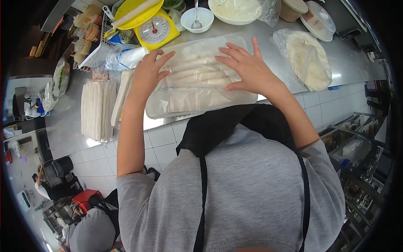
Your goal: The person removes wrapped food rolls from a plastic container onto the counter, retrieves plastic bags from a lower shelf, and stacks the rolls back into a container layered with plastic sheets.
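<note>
A shallow translucent tray (159, 103) holds several long pale rolls (197, 75) under clear plastic film. My left hand (149, 71) is at the tray's left edge, fingers apart, near a roll of clear and blue plastic (126, 59). Over the tray's right part is my right hand (245, 67), its fingers spread and nothing held. Whether its fingertips touch the film is hard to tell. Left of my left forearm lies a bagged stack of long white sticks (98, 110).
Behind the tray stand a yellow scale (156, 31), a small bowl with a spoon (197, 20) and a large white bowl (235, 10). A plastic-wrapped round pale item (305, 59) lies at the right. Another person (93, 231) is at the lower left, beyond the counter.
</note>
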{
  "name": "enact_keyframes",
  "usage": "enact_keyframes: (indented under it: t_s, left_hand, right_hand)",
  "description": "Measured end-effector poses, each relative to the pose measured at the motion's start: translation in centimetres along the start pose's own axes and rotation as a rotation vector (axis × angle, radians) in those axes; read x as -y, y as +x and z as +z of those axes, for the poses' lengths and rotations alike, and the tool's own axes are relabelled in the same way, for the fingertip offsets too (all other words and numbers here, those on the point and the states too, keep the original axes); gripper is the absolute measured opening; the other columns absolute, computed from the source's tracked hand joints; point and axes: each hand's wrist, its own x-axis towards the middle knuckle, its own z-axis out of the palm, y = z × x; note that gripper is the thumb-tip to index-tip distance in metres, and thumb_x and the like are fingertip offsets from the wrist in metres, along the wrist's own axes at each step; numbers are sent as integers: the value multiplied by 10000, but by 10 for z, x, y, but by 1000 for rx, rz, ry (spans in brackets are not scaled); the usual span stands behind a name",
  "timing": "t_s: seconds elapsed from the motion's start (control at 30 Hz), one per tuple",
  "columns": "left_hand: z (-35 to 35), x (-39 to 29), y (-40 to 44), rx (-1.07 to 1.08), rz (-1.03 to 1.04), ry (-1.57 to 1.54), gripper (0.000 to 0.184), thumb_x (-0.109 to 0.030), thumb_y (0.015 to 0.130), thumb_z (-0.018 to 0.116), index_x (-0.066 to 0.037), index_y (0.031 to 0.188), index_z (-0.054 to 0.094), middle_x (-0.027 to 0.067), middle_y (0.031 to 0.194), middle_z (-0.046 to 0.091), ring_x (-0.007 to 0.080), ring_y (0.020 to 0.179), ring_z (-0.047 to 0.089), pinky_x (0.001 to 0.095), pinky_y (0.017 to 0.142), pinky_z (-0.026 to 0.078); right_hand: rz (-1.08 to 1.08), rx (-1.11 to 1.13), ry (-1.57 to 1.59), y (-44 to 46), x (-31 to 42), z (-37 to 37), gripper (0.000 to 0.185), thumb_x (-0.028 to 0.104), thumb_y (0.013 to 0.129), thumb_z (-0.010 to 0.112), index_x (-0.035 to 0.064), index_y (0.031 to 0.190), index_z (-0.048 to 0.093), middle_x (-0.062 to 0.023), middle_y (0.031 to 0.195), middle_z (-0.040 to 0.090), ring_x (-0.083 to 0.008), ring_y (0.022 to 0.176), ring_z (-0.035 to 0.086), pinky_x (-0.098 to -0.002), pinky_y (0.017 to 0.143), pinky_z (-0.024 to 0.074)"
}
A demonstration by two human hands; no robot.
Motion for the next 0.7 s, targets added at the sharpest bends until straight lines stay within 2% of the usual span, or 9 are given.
enact_keyframes:
  t_s: [0.07, 0.2, 0.3, 0.33, 0.4, 0.47, 0.53, 0.6, 0.7]
  left_hand:
    - [-3, -4, -6, -286, 134, 319, 592, -234, 709, 725, -220, 1262, 516, 74, 1211, 501, 290, 1000, 532, 386, 855, 408]
    - [-19, -15, -17, -514, 217, 331, 567, -336, 690, 716, -172, 1206, 549, 50, 1206, 521, 257, 1037, 501, 384, 862, 388]
    - [-23, -33, -24, -234, 215, 43, 561, -329, 685, 739, -95, 1162, 559, 95, 1190, 534, 272, 1095, 488, 386, 913, 363]
    - [-22, -34, -26, -235, 210, 45, 561, -329, 685, 739, -95, 1162, 559, 95, 1190, 534, 272, 1095, 488, 386, 913, 363]
    - [-20, -34, -29, 0, 105, 138, 670, -401, 671, 738, -95, 1223, 514, 95, 1222, 518, 269, 1116, 484, 426, 952, 336]
    - [-19, -30, -30, 60, 45, 158, 780, -453, 637, 742, -102, 1275, 460, 98, 1254, 500, 272, 1156, 462, 448, 984, 307]
    - [-11, -22, -33, 122, -13, 175, 891, -504, 604, 746, -110, 1327, 406, 101, 1285, 481, 274, 1196, 439, 470, 1015, 277]
    - [0, -15, -34, 149, 4, 241, 1130, -684, 491, 701, -126, 1390, 304, 115, 1350, 421, 272, 1235, 420, 529, 1060, 190]
    - [4, -21, -33, 224, -56, 376, 1182, -705, 462, 698, -131, 1404, 273, 118, 1406, 358, 281, 1287, 363, 547, 1086, 120]
  right_hand:
    - [48, 70, -60, -1, -4, 4, 692, 351, 622, 777, 160, 1231, 510, -83, 1328, 438, -251, 1316, 305, -671, 1041, 89]
    - [159, 190, -117, -3, -4, -4, 835, 342, 573, 798, 180, 1306, 432, -52, 1369, 402, -251, 1329, 285, -644, 1063, 47]
    - [129, 153, -117, -1, -3, -6, 863, 338, 561, 810, 161, 1310, 420, -75, 1362, 400, -259, 1323, 292, -653, 1055, 72]
    - [97, 116, -126, 1, -3, -8, 865, 337, 557, 816, 139, 1303, 423, -89, 1352, 403, -264, 1318, 300, -662, 1048, 92]
    - [101, 137, -100, 6, 0, -14, 892, 340, 543, 823, 137, 1309, 415, -93, 1358, 395, -264, 1322, 292, -654, 1054, 83]
    - [117, 156, -73, 7, -2, -14, 918, 344, 528, 831, 135, 1315, 407, -97, 1364, 387, -263, 1327, 285, -646, 1060, 74]
    - [170, 373, -171, 10, -8, -10, 1062, 381, 484, 836, 158, 1385, 320, -81, 1437, 312, -248, 1357, 235, -628, 1071, 12]
    - [166, 421, -184, 16, -9, -13, 1093, 396, 474, 836, 151, 1394, 298, -82, 1442, 304, -246, 1360, 228, -624, 1073, 9]
    - [153, 455, -194, 17, -11, -13, 1126, 398, 464, 840, 158, 1406, 273, -84, 1446, 298, -242, 1361, 228, -619, 1077, 12]
